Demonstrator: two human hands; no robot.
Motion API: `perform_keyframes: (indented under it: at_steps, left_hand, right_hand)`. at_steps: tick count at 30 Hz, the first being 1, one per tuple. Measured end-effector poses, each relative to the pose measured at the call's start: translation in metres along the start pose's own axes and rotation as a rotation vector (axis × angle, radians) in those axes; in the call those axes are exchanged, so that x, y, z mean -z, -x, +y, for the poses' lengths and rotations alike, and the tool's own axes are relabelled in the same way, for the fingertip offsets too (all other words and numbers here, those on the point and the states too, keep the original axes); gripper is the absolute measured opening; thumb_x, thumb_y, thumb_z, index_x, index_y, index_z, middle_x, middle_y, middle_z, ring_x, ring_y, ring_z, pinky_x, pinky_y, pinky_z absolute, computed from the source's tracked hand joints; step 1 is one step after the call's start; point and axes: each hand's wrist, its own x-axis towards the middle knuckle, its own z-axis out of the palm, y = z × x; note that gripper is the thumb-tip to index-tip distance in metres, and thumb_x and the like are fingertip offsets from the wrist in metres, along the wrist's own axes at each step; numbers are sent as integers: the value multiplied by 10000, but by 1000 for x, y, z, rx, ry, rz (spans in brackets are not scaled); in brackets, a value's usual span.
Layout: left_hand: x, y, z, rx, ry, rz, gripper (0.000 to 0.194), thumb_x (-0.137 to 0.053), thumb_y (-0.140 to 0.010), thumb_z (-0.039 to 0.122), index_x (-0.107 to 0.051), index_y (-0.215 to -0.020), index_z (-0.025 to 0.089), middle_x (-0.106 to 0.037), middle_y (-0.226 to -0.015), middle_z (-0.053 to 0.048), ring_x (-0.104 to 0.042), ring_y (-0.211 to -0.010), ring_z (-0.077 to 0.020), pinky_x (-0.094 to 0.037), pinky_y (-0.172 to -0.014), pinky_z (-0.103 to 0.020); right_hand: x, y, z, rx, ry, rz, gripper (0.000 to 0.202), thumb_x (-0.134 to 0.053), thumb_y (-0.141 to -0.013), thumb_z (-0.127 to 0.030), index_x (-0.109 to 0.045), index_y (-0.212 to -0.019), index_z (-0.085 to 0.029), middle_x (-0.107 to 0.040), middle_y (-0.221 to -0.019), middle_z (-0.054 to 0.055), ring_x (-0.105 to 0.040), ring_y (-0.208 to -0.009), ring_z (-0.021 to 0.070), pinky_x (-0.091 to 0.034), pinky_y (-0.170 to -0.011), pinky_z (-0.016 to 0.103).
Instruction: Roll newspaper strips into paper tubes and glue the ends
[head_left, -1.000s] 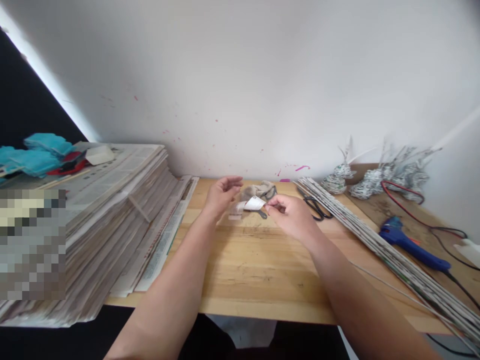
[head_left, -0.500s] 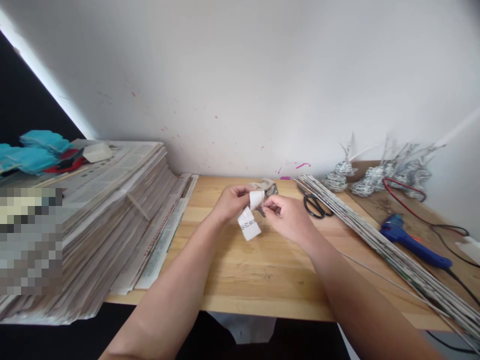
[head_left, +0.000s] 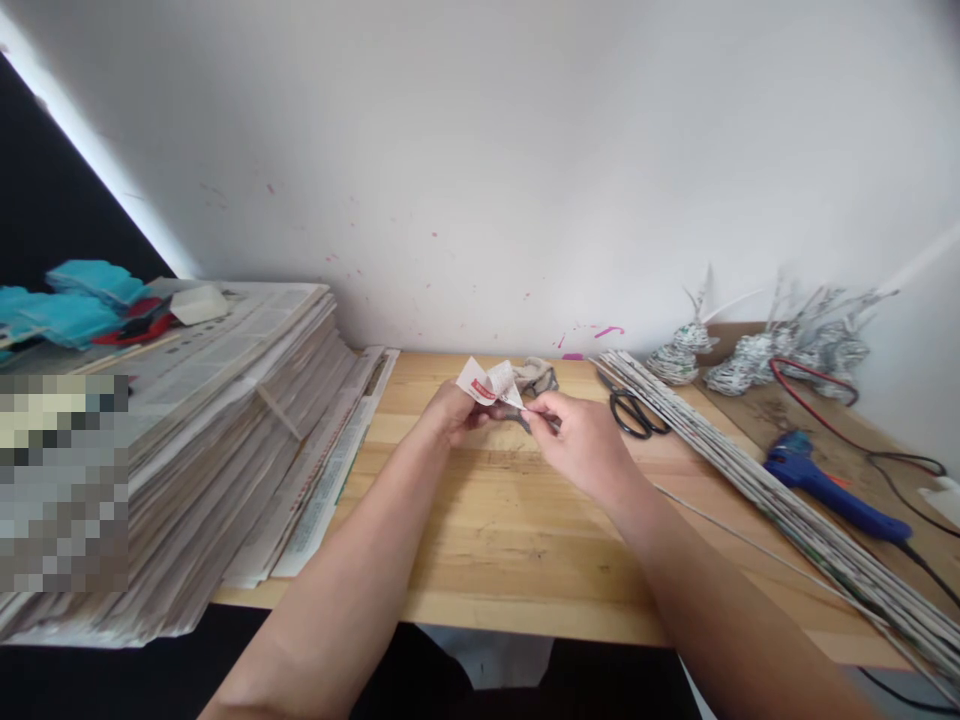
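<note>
Near the back middle of the wooden table, a printed paper strip [head_left: 486,385] with a red patch is held between both hands. My left hand [head_left: 459,415] is closed round its left part, its fingers partly hidden by the paper. My right hand [head_left: 566,425] pinches the strip's narrow, twisted right end between thumb and fingertips. Just behind the hands lies a crumpled grey cloth [head_left: 538,375]. Black-handled scissors [head_left: 634,412] rest to the right of my right hand.
A tall newspaper stack [head_left: 247,400] fills the left. Thin paper rods [head_left: 750,480] run diagonally on the right, beside a blue glue gun [head_left: 832,495] with a cable. Woven paper figures [head_left: 742,362] stand at the back right. One thin rod [head_left: 765,550] lies near my right forearm.
The paper strip's loose end has swung from hanging below the hands to up above my left hand, and its red print now shows. My left hand has turned and lowered slightly.
</note>
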Motion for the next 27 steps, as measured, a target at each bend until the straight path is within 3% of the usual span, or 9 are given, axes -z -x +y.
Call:
perform_keyframes:
  at_steps: [4, 8, 11, 16, 18, 21, 24, 27]
  left_hand:
    - [-2, 3, 4, -53, -42, 63, 267, -685, -580, 243, -642, -821, 133, -650, -657, -39, -588, -504, -110, -278, -359, -151]
    - [2, 10, 8, -158, -210, 107, 537, -655, -625, 216, -579, -1154, 179, -663, -729, -16, -537, -510, -90, -314, -398, -161]
    - [8, 13, 13, -241, -440, -47, 533, -661, -615, 190, -611, -1145, 164, -660, -740, -13, -489, -503, -74, -309, -414, -166]
    - [18, 23, 26, -250, -642, -477, 227, -744, -568, 228, -708, -771, 132, -638, -666, -10, -504, -557, -94, -365, -486, -192]
    - [21, 28, 31, -218, -603, -577, 227, -757, -582, 263, -718, -768, 139, -666, -702, -35, -560, -610, -123, -384, -510, -199]
    - [25, 32, 34, -172, -444, -610, 322, -729, -650, 357, -729, -888, 140, -698, -753, -92, -620, -644, -159, -367, -472, -197]
    - [24, 30, 32, -204, -182, -551, 424, -694, -683, 413, -715, -998, 131, -714, -912, -153, -654, -681, -171, -374, -469, -195]
    - [19, 30, 30, -213, 67, -471, 452, -660, -686, 409, -700, -1047, 139, -666, -1131, -173, -673, -802, -198, -399, -493, -193]
  right_hand:
    - [0, 2, -4, 34, -18, -10, 98, -583, -830, -251, -656, -776, -213, -658, -622, -25, -520, -495, 98, -323, -507, 226]
    - [2, 2, -7, 50, -66, 7, 116, -577, -842, -263, -660, -782, -209, -641, -604, -29, -504, -481, 91, -329, -506, 221]
    - [5, 0, -5, 44, -78, 22, 146, -560, -861, -286, -684, -840, -211, -658, -634, -16, -529, -507, 101, -348, -526, 224]
    - [9, -5, 3, 30, -62, 32, 192, -536, -882, -315, -702, -878, -220, -708, -733, 11, -582, -581, 129, -371, -563, 239]
    - [8, -5, 5, 26, -60, 23, 188, -530, -883, -293, -703, -895, -221, -722, -781, 19, -592, -599, 134, -377, -575, 242]
    - [5, -5, 4, 18, -58, -28, 169, -542, -866, -257, -706, -891, -222, -716, -747, 14, -578, -569, 127, -371, -567, 243]
    - [3, -4, 1, 1, -84, -82, 139, -573, -842, -272, -698, -815, -216, -675, -639, -6, -542, -518, 113, -361, -547, 237]
    - [3, -3, 0, -41, -181, -96, 144, -567, -845, -290, -687, -830, -212, -690, -678, -6, -547, -521, 107, -377, -544, 229]
